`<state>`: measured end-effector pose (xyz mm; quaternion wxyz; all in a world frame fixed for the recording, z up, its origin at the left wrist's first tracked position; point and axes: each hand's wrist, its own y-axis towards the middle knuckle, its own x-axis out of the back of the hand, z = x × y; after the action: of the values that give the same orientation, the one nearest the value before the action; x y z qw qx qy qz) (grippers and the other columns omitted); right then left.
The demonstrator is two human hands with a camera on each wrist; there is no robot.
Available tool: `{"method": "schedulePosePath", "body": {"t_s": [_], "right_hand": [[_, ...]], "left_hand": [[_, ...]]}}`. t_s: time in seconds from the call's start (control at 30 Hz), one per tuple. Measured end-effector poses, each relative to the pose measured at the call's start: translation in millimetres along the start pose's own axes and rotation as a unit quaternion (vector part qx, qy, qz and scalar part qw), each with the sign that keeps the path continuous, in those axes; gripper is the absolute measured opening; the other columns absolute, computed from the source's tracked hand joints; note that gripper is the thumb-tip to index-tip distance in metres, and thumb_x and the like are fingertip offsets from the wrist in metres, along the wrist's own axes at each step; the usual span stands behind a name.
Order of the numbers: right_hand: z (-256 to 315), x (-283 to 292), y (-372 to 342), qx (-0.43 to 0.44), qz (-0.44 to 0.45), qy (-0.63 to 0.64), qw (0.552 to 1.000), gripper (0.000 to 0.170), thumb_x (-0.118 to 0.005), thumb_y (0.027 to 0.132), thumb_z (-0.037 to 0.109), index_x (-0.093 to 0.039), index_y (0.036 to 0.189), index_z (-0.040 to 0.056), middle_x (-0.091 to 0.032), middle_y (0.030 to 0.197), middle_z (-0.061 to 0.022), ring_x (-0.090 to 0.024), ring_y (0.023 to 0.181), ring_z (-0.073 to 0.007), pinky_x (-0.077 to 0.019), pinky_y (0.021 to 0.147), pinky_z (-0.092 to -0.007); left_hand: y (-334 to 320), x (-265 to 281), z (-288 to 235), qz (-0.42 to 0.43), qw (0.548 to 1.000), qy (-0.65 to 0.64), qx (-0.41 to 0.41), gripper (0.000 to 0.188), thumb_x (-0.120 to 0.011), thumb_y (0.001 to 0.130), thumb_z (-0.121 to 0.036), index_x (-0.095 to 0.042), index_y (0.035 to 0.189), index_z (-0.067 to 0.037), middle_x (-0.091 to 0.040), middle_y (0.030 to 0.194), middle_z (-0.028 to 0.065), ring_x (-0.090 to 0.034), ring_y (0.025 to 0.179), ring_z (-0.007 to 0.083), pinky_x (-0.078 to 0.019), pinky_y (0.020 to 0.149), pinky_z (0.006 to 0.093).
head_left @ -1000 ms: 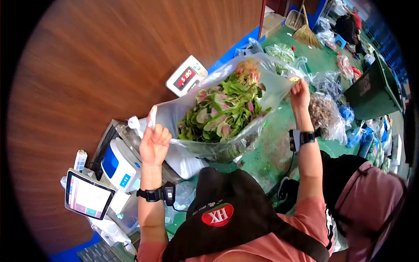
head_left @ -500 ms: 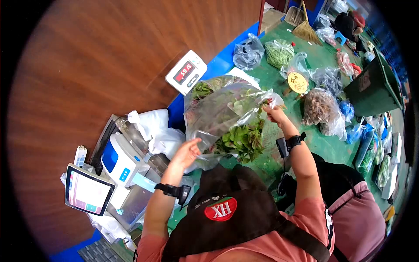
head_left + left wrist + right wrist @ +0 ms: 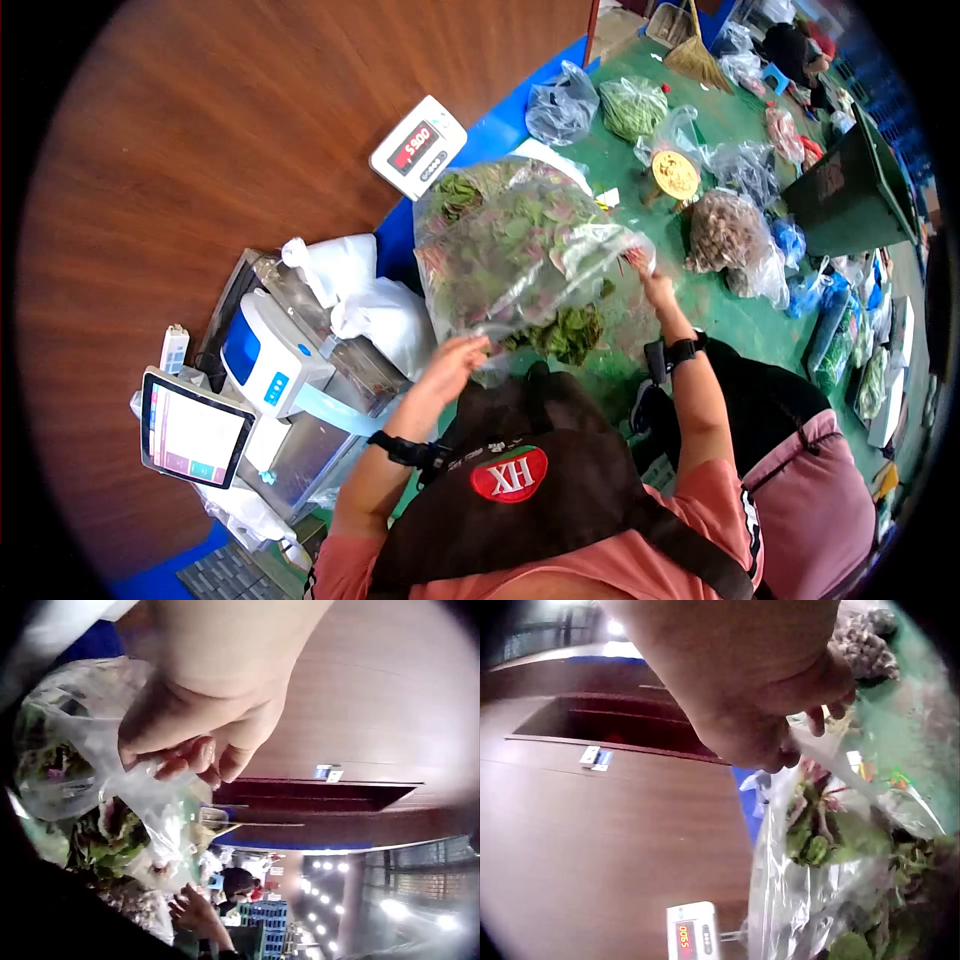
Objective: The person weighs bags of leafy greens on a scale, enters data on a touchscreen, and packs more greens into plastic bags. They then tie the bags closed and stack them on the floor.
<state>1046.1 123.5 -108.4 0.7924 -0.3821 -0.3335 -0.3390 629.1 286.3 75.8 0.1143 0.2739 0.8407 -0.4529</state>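
Observation:
A large clear plastic bag (image 3: 520, 240) of green and purple leafy vegetables lies beside the scale display (image 3: 418, 147), which shows red digits. My left hand (image 3: 455, 368) pinches the near left edge of the bag; in the left wrist view that hand (image 3: 202, 727) has thumb and fingertips on the plastic (image 3: 150, 787). At the right corner my right hand (image 3: 655, 285) grips the bag's edge, and in the right wrist view the hand (image 3: 780, 712) curls round the plastic above reddish stems (image 3: 829, 796). Some leaves (image 3: 572, 335) show below the bag's near edge.
Left stand a label printer (image 3: 262, 352), a tablet screen (image 3: 196, 428) and white bags (image 3: 385, 320). A yellow-topped stool (image 3: 675, 175), bagged produce (image 3: 722, 232) and a green bin (image 3: 850, 190) are on the right. Someone in pink (image 3: 815, 490) is close by on the right.
Both hands have lowered from holding the bag wide open. The plastic now lies over the leaves, its edge pulled toward me. Most recently the right hand moved slightly right and the left hand inward.

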Motion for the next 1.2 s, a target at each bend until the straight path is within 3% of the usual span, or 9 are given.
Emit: {"method": "schedulePosePath", "body": {"t_s": [0.03,0.17,0.33,0.47,0.63,0.7,0.87,0.97,1.2], "right_hand": [[15,25,-9,0.006,0.017,0.101,0.995,0.043,-0.055,0.083,0.043,-0.057,0.087,0.0005,-0.061,0.088,-0.01,-0.053,0.075,-0.0176,-0.0422,0.07,-0.0329],[101,112,-17,0.104,0.005,0.448,0.888,0.039,-0.048,0.088,0.043,-0.057,0.093,0.0064,-0.05,0.078,0.0013,-0.04,0.073,-0.0106,-0.034,0.069,-0.0263],[264,200,0,0.123,0.141,0.559,0.808,0.036,-0.051,0.088,0.037,-0.05,0.108,0.0066,-0.049,0.099,-0.0069,-0.048,0.091,-0.0204,-0.0466,0.079,-0.0408],[356,213,26,0.207,0.18,0.58,0.767,0.024,-0.05,0.09,0.03,-0.048,0.088,0.0061,-0.046,0.09,-0.0039,-0.049,0.096,-0.0238,-0.048,0.085,-0.0465],[331,204,68,0.336,0.262,0.656,0.623,0.021,-0.045,0.093,0.026,-0.049,0.089,0.0051,-0.05,0.093,-0.0052,-0.049,0.099,-0.0242,-0.0442,0.091,-0.05],[289,179,82,0.316,0.274,0.703,0.576,0.021,-0.044,0.093,0.025,-0.05,0.093,0.0049,-0.052,0.097,-0.0057,-0.049,0.1,-0.0236,-0.0418,0.094,-0.05],[124,20,97,0.009,0.163,0.616,0.771,0.039,-0.049,0.089,0.035,-0.046,0.117,0.008,-0.05,0.118,-0.0096,-0.045,0.111,-0.0265,-0.0331,0.097,-0.0446],[95,-36,24,-0.232,0.017,0.386,0.893,0.07,-0.058,0.08,0.045,-0.032,0.134,0.0074,-0.037,0.134,-0.0156,-0.042,0.115,-0.0267,-0.0317,0.097,-0.0415],[137,-109,-95,-0.061,0.07,0.405,0.91,0.089,-0.071,0.069,0.044,-0.028,0.134,0.0006,-0.041,0.13,-0.0205,-0.041,0.119,-0.0282,-0.0327,0.097,-0.0352]], "left_hand": [[-8,1,-16,0.032,0.999,0.018,-0.012,0.019,-0.058,0.084,-0.012,-0.054,0.094,0.003,-0.047,0.073,-0.0008,-0.047,0.064,0.0093,-0.042,0.077,0.0301],[-59,-22,-106,-0.034,0.984,0.045,-0.171,0.025,-0.046,0.088,-0.009,-0.049,0.109,0.004,-0.045,0.064,-0.0026,-0.045,0.055,0.0093,-0.0495,0.068,0.0321],[-66,-26,-214,-0.011,0.963,0.04,-0.265,0.029,-0.053,0.088,-0.026,-0.051,0.098,0.002,-0.024,0.054,-0.007,-0.024,0.046,0.0035,-0.0299,0.048,0.0207],[-60,-19,-274,0.043,0.947,-0.015,-0.319,0.033,-0.051,0.09,-0.03,-0.049,0.099,0.002,-0.022,0.056,-0.0063,-0.023,0.047,0.0045,-0.03,0.051,0.0205],[-77,-18,-257,0.139,0.854,0.144,-0.481,0.042,-0.05,0.089,-0.035,-0.046,0.111,0.001,-0.03,0.065,-0.0049,-0.03,0.06,0.0055,-0.0317,0.065,0.023],[-72,-23,-204,-0.015,0.817,0.239,-0.524,0.047,-0.056,0.086,-0.032,-0.04,0.117,0.0,-0.04,0.072,-0.005,-0.039,0.069,0.0067,-0.0347,0.07,0.023],[-13,-27,-72,0.073,0.968,0.088,-0.224,0.056,-0.064,0.081,-0.018,-0.033,0.125,-0.003,-0.042,0.075,-0.0043,-0.043,0.07,0.0064,-0.035,0.072,0.0201],[13,-30,-42,0.125,0.969,0.012,-0.215,0.051,-0.059,0.081,-0.009,-0.032,0.124,-0.008,-0.041,0.078,-0.0024,-0.041,0.074,0.0086,-0.0353,0.076,0.0231],[27,-54,12,0.172,0.977,0.053,-0.112,0.045,-0.057,0.084,-0.01,-0.038,0.124,-0.007,-0.053,0.088,0.0015,-0.048,0.082,0.0096,-0.037,0.077,0.0239]]}}
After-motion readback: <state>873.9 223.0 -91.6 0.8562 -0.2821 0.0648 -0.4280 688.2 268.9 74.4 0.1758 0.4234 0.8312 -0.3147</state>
